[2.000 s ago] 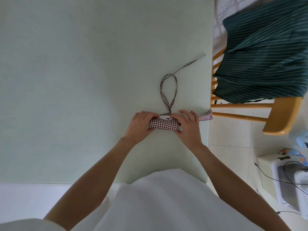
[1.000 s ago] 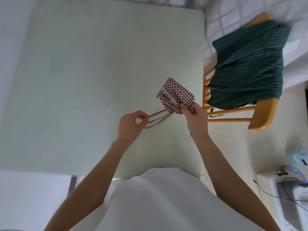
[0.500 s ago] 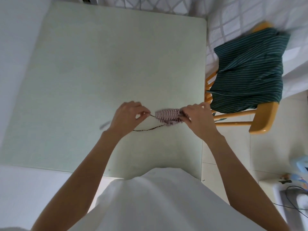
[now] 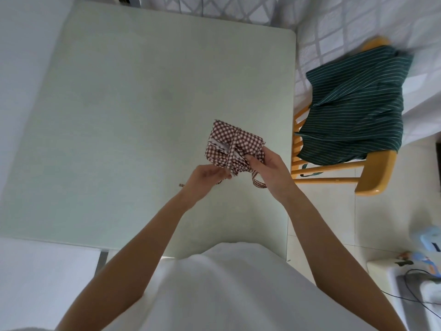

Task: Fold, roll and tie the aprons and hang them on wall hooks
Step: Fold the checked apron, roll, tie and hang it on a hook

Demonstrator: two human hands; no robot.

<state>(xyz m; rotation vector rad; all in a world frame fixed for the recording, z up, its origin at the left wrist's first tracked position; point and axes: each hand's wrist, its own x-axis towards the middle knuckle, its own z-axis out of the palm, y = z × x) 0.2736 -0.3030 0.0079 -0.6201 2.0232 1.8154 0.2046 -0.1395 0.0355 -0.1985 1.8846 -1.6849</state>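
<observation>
Pale green worktop (image 4: 133,111) fills most of what my head camera sees, with white floor tiles to the right and a white patterned cloth beyond the far edge. Only this one view is given.

Above the worktop's right half I hold the checked apron (image 4: 232,144), a red-and-white bundle lifted clear of the surface and tipped on end. My right hand (image 4: 267,167) grips its near lower corner, fingers curled into the folds. My left hand (image 4: 206,176) pinches the strap (image 4: 232,149), which crosses the front of the bundle; a loose loop of strap hangs down between my two hands. Whether a knot is already made I cannot tell.

I judge the bundle light and soft, with nothing stiff inside, so it will slacken and unroll if my right hand eases off. The narrow strap should take a firm pull without slipping much, being woven cotton by the look of it. Best hold: squeeze the roll across its middle, and take the strap close to where it leaves the cloth.

Counted: two aprons in view, the checked one in my hands and one dark green striped apron (image 4: 358,111) draped over the seat of one wooden chair (image 4: 372,173) beside the worktop. No wall hooks show.
</observation>
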